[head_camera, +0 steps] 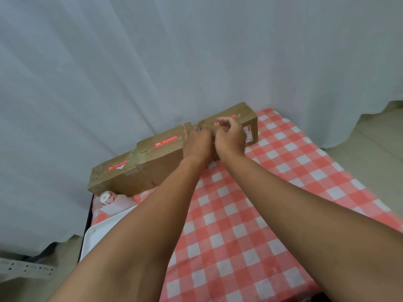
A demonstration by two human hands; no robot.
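Just illegible red label (166, 141) on box (161, 159)

cam: head, wide-angle, worn above the near end of the checked tablecloth (239, 214) | aim: directed forward and down, rolled so that the checks are slanted toward 1 o'clock | range: forearms (152, 214) are seen close from 6 o'clock; cardboard boxes (157, 162) and grey curtain (152, 51) are set farther off, toward 12 o'clock

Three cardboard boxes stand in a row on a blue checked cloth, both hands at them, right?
No: the head view shows the checked cloth is red and white, not blue. The three cardboard boxes do stand in a row on it, left hand and right hand at them.
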